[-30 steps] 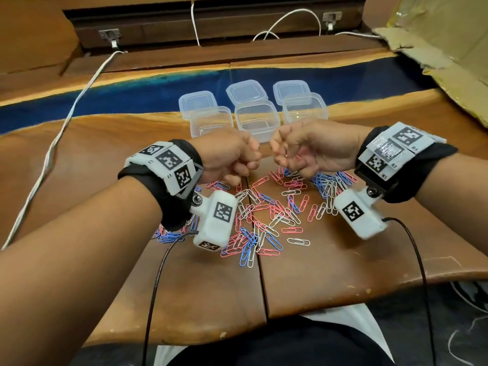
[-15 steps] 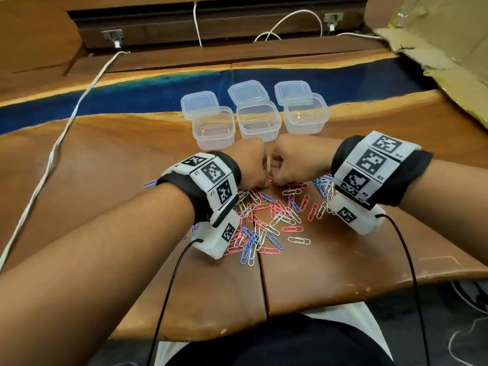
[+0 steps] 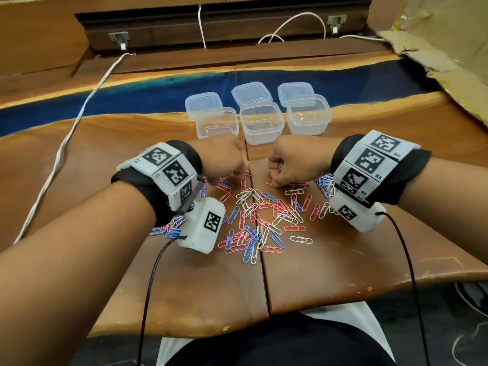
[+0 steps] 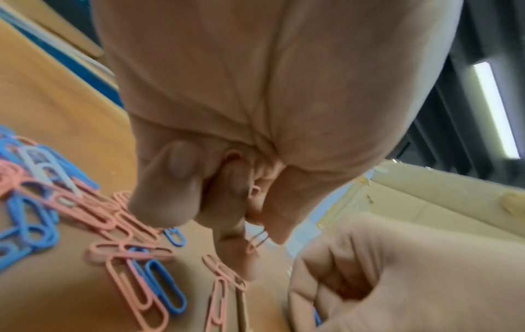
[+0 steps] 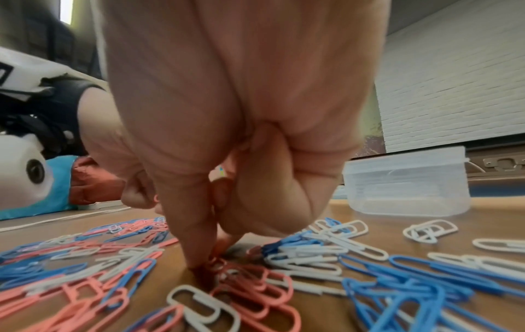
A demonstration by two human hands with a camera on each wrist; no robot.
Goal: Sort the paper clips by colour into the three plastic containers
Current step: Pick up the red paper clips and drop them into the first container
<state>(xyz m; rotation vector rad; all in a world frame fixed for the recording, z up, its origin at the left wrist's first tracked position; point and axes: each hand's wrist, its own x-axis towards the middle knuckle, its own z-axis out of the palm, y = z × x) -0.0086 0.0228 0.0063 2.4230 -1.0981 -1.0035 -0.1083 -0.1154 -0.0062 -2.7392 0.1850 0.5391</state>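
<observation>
- Two hands work the far edge of a mixed heap of paper clips (image 3: 260, 220) on a wooden table (image 3: 317, 281). The three plastic containers (image 3: 262, 122) stand open just beyond the knuckles, with no clips visible in them.
- The left hand (image 3: 224, 161) is curled tight, and the left wrist view shows pink clips (image 4: 257, 241) pinched between thumb and fingers, with another tucked higher in the fist. A slack grip during the lift could spill them back into the heap.
- The right hand (image 3: 293, 162) is curled too, forefinger and thumb tips (image 5: 199, 258) pressed down on a cluster of pink clips (image 5: 244, 283) on the table. Whether one is already caught, the frames do not show.
- Clips lie hooked and overlapped, pink on white on blue (image 5: 397, 292). Lifting one could drag a neighbour of the wrong colour along, and it could land in the wrong box.
- Thin wire on smooth wood may slide from under a fingertip, scattering clips toward the table seam (image 3: 261, 260) or the near edge.
- The containers look light, and they sit close to the hands. A knuckle or wrist unit (image 3: 356, 212) could knock one over on the way across.
- The lids (image 3: 252, 92) behind them crowd the row, so a careless drop may land on a lid.
</observation>
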